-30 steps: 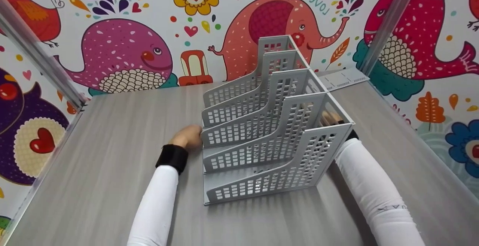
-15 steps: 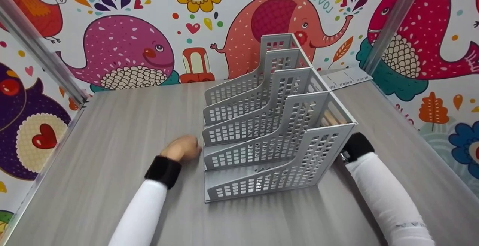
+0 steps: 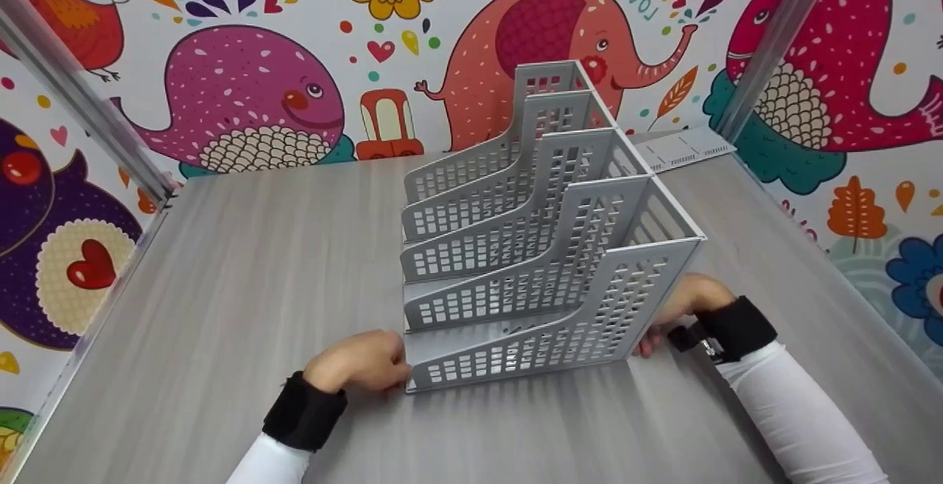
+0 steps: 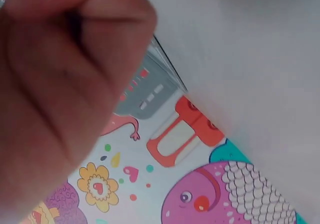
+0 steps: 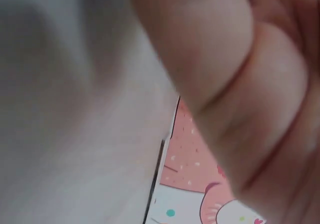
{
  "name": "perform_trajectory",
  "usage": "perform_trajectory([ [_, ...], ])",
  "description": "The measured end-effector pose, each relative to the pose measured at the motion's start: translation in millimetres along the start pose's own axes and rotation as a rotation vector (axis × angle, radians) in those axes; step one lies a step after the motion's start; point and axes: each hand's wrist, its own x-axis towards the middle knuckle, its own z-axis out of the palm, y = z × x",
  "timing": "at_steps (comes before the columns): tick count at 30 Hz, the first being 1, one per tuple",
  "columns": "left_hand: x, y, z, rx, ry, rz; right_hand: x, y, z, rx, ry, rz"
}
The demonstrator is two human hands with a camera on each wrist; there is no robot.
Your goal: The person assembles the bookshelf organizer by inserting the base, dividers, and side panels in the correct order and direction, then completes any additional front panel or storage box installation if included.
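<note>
Left hand point(image 3: 361, 362): placed at the low near corner of the grey rack, fingers curled in and apparently touching it; whether the edge is pinched cannot be told.
Grey rack point(image 3: 538, 248): stood upright on the table point(image 3: 243, 292) between the two hands, low fronts turned left, tall backs right.
Rack weight and feel: judged light for its bulk, since thin, pierced plastic is suggested; smooth edges may slip a little.
Near panel point(image 3: 545, 344): likely stiff enough when handled gently, though its thin wall could be flexed or cracked by squeezing.
Best hold: judged to be low, at the base's front and back edges, so that the load is shared and the tall side is kept from tipping.
Right hand point(image 3: 692, 296): bent down behind the tall back, near the base; its fingers are partly hidden, so its hold cannot be told.
Head view: the whole rack and both hands are shown.
Left wrist view: the folded fingers are shown close up, with a pierced panel beyond.
Right wrist view: finger creases are shown, but no contact point.
</note>
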Motion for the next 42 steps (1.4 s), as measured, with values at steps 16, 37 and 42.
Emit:
perform_trajectory([
  [16,0.0,7.1,7.5,-0.023,-0.020,-0.008,0.1,-9.2,-2.5,-0.107,-0.247,0.101],
  [37,-2.0,4.8,5.0,-0.170,-0.103,-0.045,6.9,-10.2,6.1,0.049,-0.167,0.155],
  [42,-3.2,2.6,6.3,-0.224,-0.108,-0.068,9.2,-11.8,8.4,0.044,-0.166,0.117],
])
